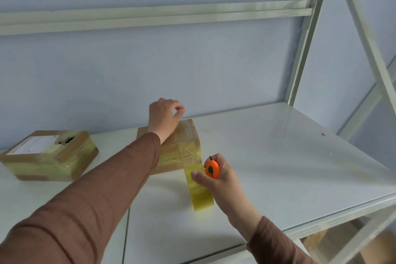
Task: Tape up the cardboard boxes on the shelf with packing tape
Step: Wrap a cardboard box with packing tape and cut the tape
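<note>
A small cardboard box, wrapped in yellowish clear tape, sits mid-shelf near the wall. My left hand reaches over its top; the heel rests on the box, and the thumb and forefinger curl together above the far edge with nothing visible between them. My right hand, just in front of the box's near right corner, grips an orange cutter with its blade tip out. The thumb of that hand presses on a roll of yellowish packing tape, and a strip of tape runs from the roll up to the box's front.
A second taped box with a white label lies at the left of the white metal shelf. Shelf uprights and a diagonal brace stand at the right. More cardboard shows on the level below.
</note>
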A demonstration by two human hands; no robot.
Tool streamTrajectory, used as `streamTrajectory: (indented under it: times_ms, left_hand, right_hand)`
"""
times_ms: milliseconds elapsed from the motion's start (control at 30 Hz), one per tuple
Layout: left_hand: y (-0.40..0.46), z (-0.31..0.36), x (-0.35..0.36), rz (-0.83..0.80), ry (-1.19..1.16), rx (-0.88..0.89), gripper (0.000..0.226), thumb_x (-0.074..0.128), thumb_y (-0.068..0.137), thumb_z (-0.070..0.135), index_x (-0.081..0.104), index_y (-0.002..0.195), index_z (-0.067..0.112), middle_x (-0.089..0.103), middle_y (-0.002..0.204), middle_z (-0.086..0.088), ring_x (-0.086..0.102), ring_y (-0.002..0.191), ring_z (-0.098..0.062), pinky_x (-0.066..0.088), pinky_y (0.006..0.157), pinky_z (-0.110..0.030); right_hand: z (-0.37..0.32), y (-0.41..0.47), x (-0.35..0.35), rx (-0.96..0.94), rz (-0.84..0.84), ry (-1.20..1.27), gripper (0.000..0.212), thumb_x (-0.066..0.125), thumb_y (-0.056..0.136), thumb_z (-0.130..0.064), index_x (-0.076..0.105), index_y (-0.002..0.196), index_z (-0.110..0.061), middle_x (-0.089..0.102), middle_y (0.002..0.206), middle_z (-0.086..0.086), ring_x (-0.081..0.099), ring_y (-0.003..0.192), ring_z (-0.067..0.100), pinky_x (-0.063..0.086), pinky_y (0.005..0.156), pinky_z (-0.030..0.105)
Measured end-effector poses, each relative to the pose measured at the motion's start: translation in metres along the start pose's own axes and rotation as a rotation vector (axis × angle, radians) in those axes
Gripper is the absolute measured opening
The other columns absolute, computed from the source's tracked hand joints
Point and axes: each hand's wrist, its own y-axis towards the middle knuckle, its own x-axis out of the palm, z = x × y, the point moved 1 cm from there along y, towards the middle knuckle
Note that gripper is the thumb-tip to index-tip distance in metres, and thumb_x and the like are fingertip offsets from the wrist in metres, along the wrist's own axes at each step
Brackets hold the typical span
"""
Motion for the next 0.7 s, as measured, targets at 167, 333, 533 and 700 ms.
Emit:
streamTrajectory:
  times_ms: [167,333,533,700]
  left_hand:
    - [-0.001,0.002,0.010,-0.514,0.019,-0.188,0.050,0.037,0.104,0.060,0.073,0.093,0.027,0.071,0.095,0.004,0.064,0.090,-0.019,0.048,0.080,-0.036]
    - [0.001,0.009,0.010,-0.543,0.180,-0.291,0.066,0.028,0.100,0.070,0.075,0.102,0.024,0.072,0.108,-0.001,0.064,0.098,-0.023,0.047,0.086,-0.038]
    - [-0.023,-0.010,-0.033,-0.377,-0.263,0.026,0.079,0.033,0.077,0.097,0.069,0.123,0.044,0.060,0.142,0.011,0.045,0.138,-0.015,0.033,0.115,-0.044]
    - [-0.044,-0.039,-0.044,-0.878,0.206,0.073,0.105,0.059,0.069,0.090,0.002,0.153,0.064,0.011,0.170,0.000,0.014,0.153,-0.027,0.012,0.125,-0.047]
  right_hand:
    - [-0.001,-0.003,0.001,-0.008,-0.009,-0.014,0.039,0.084,0.084,-0.034,0.051,0.097,-0.018,0.054,0.076,-0.010,0.051,0.068,0.009,0.045,0.063,0.028]
    - [0.002,-0.013,-0.004,-0.003,-0.038,-0.033,0.032,0.077,0.090,-0.042,0.054,0.104,-0.024,0.055,0.086,-0.006,0.052,0.075,0.010,0.045,0.070,0.029]
    - [0.006,-0.020,-0.011,0.045,-0.105,0.169,0.028,0.074,0.093,-0.029,0.064,0.120,-0.026,0.058,0.089,0.002,0.058,0.078,0.012,0.047,0.073,0.025]
    - [0.012,-0.030,-0.019,-0.018,-0.368,0.023,0.027,0.064,0.101,-0.017,0.067,0.128,-0.020,0.063,0.084,-0.018,0.053,0.073,-0.001,0.040,0.069,0.011]
